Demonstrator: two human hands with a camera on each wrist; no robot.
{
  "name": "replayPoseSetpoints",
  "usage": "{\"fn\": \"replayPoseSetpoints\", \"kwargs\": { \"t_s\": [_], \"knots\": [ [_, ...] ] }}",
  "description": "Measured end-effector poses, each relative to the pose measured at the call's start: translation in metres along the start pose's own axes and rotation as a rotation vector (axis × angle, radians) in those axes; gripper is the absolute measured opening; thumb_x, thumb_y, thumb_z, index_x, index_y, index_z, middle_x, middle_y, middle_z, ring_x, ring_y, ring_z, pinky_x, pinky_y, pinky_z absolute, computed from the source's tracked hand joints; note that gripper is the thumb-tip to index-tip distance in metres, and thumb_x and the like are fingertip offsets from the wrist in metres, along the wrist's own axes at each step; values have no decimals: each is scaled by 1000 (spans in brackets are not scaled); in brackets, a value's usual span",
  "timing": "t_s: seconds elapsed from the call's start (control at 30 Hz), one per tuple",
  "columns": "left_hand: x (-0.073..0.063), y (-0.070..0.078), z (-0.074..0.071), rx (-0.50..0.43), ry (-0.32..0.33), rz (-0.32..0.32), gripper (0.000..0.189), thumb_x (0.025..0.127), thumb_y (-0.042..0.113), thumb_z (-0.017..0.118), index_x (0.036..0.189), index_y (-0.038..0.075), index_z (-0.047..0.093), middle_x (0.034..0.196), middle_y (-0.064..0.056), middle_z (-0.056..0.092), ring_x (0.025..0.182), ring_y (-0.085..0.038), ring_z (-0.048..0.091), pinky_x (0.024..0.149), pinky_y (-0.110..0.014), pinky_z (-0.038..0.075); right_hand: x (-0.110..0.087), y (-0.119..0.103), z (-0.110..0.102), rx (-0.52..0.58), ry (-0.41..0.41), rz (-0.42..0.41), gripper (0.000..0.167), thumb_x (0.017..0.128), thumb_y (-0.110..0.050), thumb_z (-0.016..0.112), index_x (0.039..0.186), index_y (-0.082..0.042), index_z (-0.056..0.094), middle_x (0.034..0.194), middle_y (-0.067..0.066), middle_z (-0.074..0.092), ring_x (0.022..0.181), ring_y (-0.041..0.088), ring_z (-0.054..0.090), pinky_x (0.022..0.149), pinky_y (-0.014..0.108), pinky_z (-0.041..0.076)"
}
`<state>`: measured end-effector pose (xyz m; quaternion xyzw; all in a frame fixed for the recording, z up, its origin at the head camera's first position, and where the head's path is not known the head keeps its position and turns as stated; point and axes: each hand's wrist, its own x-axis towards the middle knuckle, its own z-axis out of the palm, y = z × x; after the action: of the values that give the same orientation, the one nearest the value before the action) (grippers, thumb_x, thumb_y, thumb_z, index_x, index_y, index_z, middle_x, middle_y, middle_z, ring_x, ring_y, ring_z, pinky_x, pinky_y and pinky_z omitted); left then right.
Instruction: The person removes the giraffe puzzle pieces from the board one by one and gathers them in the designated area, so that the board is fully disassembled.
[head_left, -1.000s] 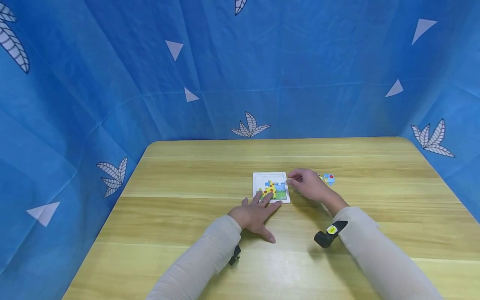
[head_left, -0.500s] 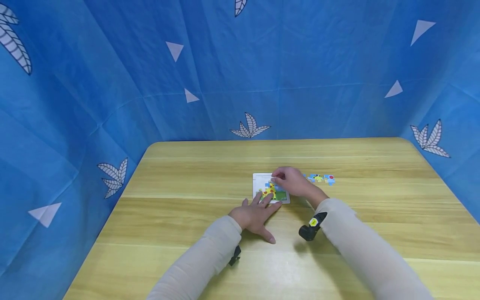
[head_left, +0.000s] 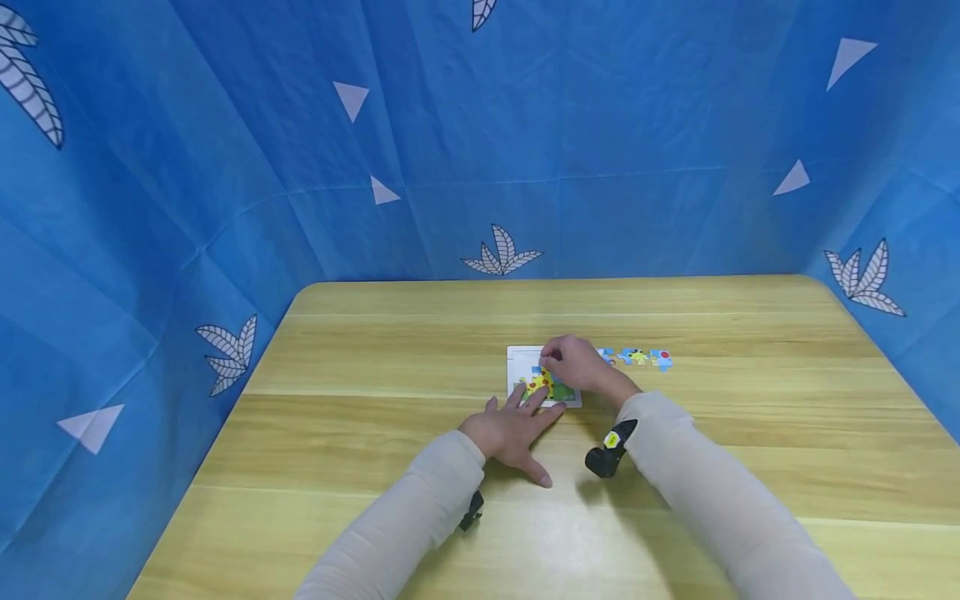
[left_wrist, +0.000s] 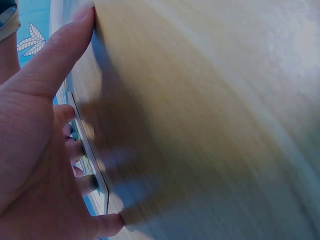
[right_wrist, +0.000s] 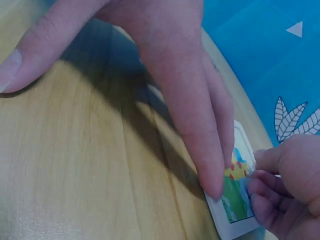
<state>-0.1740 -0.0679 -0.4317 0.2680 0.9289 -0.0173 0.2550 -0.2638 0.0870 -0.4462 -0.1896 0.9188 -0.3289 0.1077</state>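
Blue cloth backdrop [head_left: 562, 125], wood-grain bench [head_left: 337, 417]. Head: part-filled giraffe puzzle tray [head_left: 522, 362] on the bench, loose pieces [head_left: 636, 357] to its right. Left wrist: my left hand [left_wrist: 35, 135] is spread, fingers across the tray's near edge, gripping nothing. Right wrist: my right hand [right_wrist: 297, 180] is curled pinch-like over the tray, can't tell if it's holding a piece. Pieces look light, thin, stiffish; best taken by the edges
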Motion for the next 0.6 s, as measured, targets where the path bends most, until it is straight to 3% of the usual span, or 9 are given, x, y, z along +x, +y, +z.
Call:
{"fn": "replayPoseSetpoints", "kwargs": {
  "t_s": [0.23,0.6],
  "knots": [
    [-1,1,-2,6,3,-5,105,72,69,64,152,35,5,160,2,-4,146,-28,-2,110,-57,19,1,3,3,19,31,-7,20,96,-14,53,104,-2,67,92,9,65,80,19,57,73,36,47],
    [0,2,-1,13,4,-9,105,71,69,65,152,36,6,160,2,-3,146,-28,-1,110,-57,20,1,5,7,42,39,2,18,96,-12,52,103,-2,65,94,10,65,84,20,58,77,38,48]
  ]
}}
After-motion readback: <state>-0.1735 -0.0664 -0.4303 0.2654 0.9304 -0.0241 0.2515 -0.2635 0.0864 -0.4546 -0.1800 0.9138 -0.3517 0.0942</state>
